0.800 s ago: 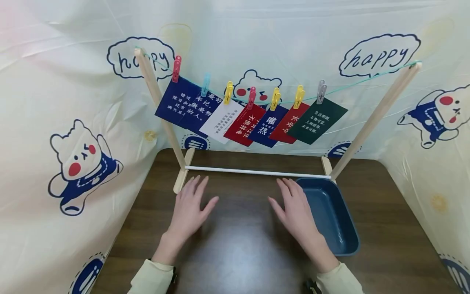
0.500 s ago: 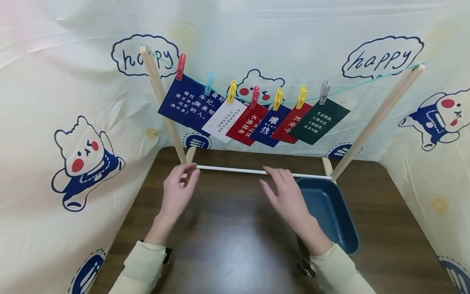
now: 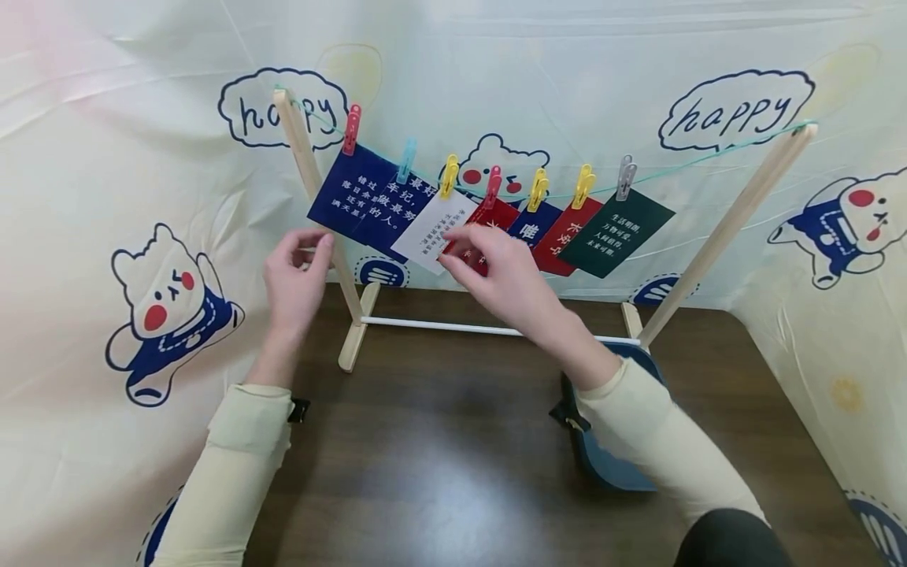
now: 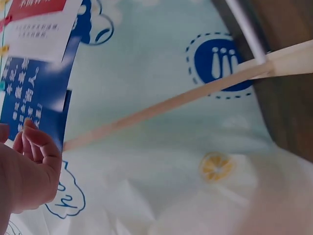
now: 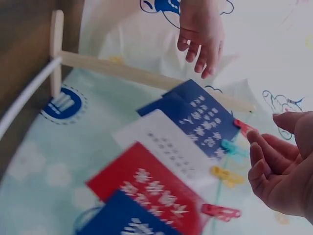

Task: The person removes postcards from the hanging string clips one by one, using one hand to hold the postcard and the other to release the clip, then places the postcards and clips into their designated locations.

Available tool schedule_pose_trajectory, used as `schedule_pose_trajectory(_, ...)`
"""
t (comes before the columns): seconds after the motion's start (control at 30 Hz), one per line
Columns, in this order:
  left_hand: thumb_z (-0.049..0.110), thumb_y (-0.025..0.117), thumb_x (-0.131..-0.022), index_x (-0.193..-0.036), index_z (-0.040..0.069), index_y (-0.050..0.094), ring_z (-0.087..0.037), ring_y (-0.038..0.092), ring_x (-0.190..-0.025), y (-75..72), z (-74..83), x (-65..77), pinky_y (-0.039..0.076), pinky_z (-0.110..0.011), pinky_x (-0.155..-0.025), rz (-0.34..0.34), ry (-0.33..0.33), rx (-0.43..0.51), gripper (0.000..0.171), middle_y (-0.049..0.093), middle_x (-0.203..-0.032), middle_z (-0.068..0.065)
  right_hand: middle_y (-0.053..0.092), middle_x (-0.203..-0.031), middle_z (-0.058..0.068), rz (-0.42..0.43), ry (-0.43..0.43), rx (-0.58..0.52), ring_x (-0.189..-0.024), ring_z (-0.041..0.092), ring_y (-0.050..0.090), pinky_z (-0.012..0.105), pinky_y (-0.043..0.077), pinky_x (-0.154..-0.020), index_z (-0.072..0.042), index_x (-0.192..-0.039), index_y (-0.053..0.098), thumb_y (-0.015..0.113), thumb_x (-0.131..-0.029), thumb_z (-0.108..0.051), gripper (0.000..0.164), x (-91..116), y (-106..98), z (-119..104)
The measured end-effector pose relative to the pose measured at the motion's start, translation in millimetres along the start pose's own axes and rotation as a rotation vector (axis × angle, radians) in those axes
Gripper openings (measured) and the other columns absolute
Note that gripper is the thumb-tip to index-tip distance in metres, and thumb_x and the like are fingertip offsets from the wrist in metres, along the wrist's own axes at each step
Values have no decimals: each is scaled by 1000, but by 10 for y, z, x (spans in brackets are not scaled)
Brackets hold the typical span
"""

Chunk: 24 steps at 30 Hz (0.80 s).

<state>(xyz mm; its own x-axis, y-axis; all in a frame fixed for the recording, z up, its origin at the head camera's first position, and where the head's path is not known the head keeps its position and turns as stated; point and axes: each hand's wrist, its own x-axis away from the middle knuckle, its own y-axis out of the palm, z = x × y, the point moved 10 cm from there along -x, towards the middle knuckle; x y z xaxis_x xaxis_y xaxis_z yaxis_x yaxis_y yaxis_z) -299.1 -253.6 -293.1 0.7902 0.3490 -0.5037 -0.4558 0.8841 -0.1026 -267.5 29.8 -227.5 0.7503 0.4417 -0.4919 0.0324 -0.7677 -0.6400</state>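
Several printed cards hang from a teal string (image 3: pixel 697 162), each under a plastic clothespin. A dark blue card (image 3: pixel 345 189) hangs leftmost under a red clothespin (image 3: pixel 352 130). Beside it, another blue card (image 3: pixel 395 209) hangs from a light blue clothespin (image 3: pixel 406 161). My left hand (image 3: pixel 292 277) is raised by the left post, just below the leftmost card, fingers loosely bent with nothing in them. In front of the white card (image 3: pixel 425 238) and a red card (image 3: pixel 501 213) is my right hand (image 3: pixel 512 276). It partly hides the red card; its fingers are loosely curled and hold nothing.
The string runs between a left wooden post (image 3: pixel 301 150) and a right wooden post (image 3: pixel 737 224), joined low down by a white rod (image 3: pixel 432 324). A dark blue plastic tray (image 3: pixel 615 472) lies on the brown table (image 3: pixel 425 441), partly under my right forearm.
Both hands have risen from above the table toward the hanging cards. The left moved up and left to the post; the right moved up and left before the white and red cards.
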Motion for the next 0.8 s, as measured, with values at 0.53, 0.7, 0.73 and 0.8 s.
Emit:
schedule_pose_trajectory(0.53, 26, 70, -100, -121, 6, 75, -7, 51, -57, 19, 302, -574, 47, -16, -55, -3, 53, -82, 29, 65, -85, 14, 72, -122, 3, -204, 27, 251, -98, 12, 66, 21, 53, -83, -13, -142, 57, 58, -108, -34, 40, -1263, -42, -358)
schedule_pose_trajectory(0.7, 29, 70, -100, -127, 11, 75, -13, 59, -61, 26, 277, -615, 49, -16, -54, -36, 30, -110, 33, 68, -82, 14, 68, -133, 3, -262, 64, 351, -113, 13, 64, 18, 51, -93, -14, -148, 52, 53, -108, -41, 48, -1612, 43, -365)
schedule_pose_trajectory(0.73, 30, 70, -100, -128, 11, 74, -15, 61, -62, 38, 280, -617, 50, -16, -54, -47, 29, -117, 34, 69, -81, 14, 67, -135, 3, -268, 74, 359, -115, 14, 63, 18, 51, -93, -14, -149, 51, 53, -108, -43, 50, -1668, 62, -355)
schedule_pose_trajectory(0.8, 31, 69, -101, -130, 11, 73, -16, 63, -63, 79, 285, -619, 50, -17, -54, -75, 27, -128, 36, 71, -80, 12, 67, -135, 4, -280, 90, 366, -116, 14, 62, 19, 50, -94, -14, -150, 50, 53, -107, -46, 54, -1765, 97, -330)
